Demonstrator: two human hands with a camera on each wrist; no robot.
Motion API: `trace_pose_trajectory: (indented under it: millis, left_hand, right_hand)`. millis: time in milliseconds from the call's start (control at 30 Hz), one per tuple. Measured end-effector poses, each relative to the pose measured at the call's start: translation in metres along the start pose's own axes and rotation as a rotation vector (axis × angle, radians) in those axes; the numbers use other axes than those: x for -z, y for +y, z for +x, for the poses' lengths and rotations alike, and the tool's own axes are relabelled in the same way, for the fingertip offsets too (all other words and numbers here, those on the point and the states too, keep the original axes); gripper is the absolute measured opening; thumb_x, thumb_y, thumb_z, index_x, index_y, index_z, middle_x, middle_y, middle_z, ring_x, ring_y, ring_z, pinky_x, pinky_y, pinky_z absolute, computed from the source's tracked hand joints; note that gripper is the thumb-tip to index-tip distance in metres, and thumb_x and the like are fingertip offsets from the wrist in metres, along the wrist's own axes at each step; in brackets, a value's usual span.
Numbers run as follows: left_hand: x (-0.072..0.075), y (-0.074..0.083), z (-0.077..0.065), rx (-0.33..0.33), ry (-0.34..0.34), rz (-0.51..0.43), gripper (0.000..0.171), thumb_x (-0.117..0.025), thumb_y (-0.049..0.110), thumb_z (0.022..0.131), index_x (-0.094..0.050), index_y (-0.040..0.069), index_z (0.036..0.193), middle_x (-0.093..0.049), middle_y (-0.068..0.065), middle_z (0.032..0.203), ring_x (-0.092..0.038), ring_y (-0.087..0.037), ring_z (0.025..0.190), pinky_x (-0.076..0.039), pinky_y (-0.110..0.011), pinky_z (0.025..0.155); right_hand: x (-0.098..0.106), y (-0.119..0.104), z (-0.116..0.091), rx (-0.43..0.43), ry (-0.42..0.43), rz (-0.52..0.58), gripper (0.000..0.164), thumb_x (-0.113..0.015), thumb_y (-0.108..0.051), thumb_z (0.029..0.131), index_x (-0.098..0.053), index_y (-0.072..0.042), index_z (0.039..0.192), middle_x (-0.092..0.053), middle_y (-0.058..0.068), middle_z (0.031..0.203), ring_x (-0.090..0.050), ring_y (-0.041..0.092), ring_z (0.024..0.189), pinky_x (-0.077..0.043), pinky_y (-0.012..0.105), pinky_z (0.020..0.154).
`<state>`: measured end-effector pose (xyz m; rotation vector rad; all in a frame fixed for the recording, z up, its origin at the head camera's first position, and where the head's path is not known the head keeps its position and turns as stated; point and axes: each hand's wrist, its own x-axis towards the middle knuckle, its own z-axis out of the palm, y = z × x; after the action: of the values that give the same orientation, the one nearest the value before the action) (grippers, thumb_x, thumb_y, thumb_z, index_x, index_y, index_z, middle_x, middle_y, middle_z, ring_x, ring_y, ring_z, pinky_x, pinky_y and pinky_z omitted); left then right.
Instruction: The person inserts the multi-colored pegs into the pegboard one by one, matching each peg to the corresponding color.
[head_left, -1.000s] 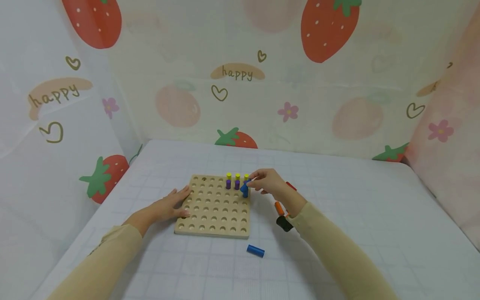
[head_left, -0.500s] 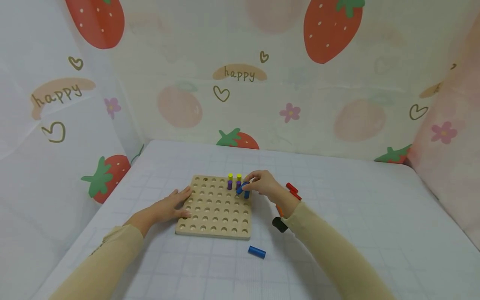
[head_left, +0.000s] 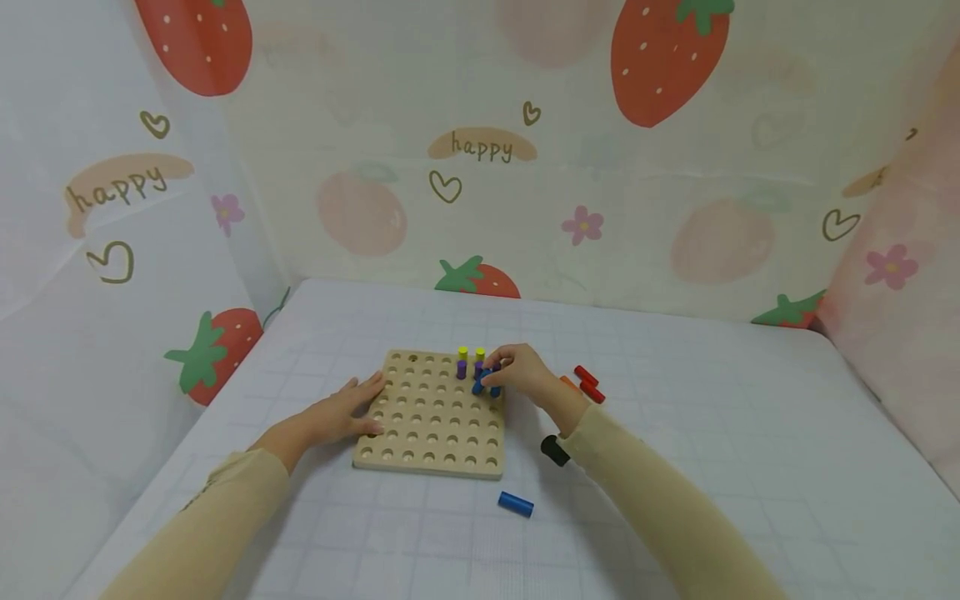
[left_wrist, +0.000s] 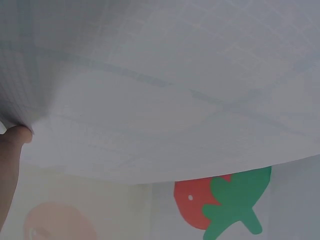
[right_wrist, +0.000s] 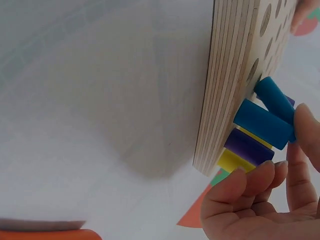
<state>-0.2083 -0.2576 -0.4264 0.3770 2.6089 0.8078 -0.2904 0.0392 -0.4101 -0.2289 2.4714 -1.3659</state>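
A square wooden pegboard [head_left: 420, 429] with rows of round holes lies on the table. My left hand [head_left: 337, 415] rests at its left edge, fingers extended. At the board's far right corner, my right hand [head_left: 528, 375] pinches a blue peg [right_wrist: 274, 99] between thumb and finger. That peg tilts, its lower end near or at a hole; whether it is inside I cannot tell. Right beside it a second blue peg [right_wrist: 262, 124] stands in the board. Behind stand purple pegs [head_left: 461, 370] and yellow pegs [head_left: 462, 354], some partly hidden by the right hand.
A loose blue peg [head_left: 516, 504] lies in front of the board. To the right are two red pegs [head_left: 587, 377], an orange peg [head_left: 571, 385] partly behind the wrist, and a black piece [head_left: 555, 451] by the sleeve. Printed curtains [head_left: 480, 225] enclose the table.
My right hand has brought the blue peg down and slightly left, beside the standing blue peg. More of the red pegs shows now. The left hand stays on the board.
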Motion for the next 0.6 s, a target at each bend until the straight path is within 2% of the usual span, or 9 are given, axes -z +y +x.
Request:
trace_pose_trajectory:
  millis: [433, 600]
  left_hand:
    - [-0.0003, -0.003, 0.0027, 0.019, -0.002, -0.002, 0.09, -0.063, 0.044, 0.091, -0.014, 0.004, 0.156, -0.006, -0.016, 0.161, 0.003, -0.047, 0.144, -0.006, -0.068, 0.109]
    - [-0.0005, -0.0028, 0.0018, 0.011, -0.001, 0.001, 0.089, -0.063, 0.043, 0.091, -0.014, 0.004, 0.155, -0.006, -0.017, 0.161, 0.003, -0.048, 0.143, -0.006, -0.068, 0.109]
  right_hand:
    - [-0.0026, -0.0065, 0.0, -0.029, -0.005, -0.066, 0.012, -0.077, -0.006, 0.082, -0.072, -0.005, 0.093, -0.061, 0.01, 0.114, -0.05, 0.025, 0.101, -0.044, 0.035, 0.082]
    - [-0.0032, -0.0077, -0.0001, -0.028, -0.027, -0.056, 0.015, -0.076, -0.005, 0.083, -0.074, -0.004, 0.099, -0.063, 0.009, 0.115, -0.05, 0.023, 0.099, -0.043, 0.033, 0.081]
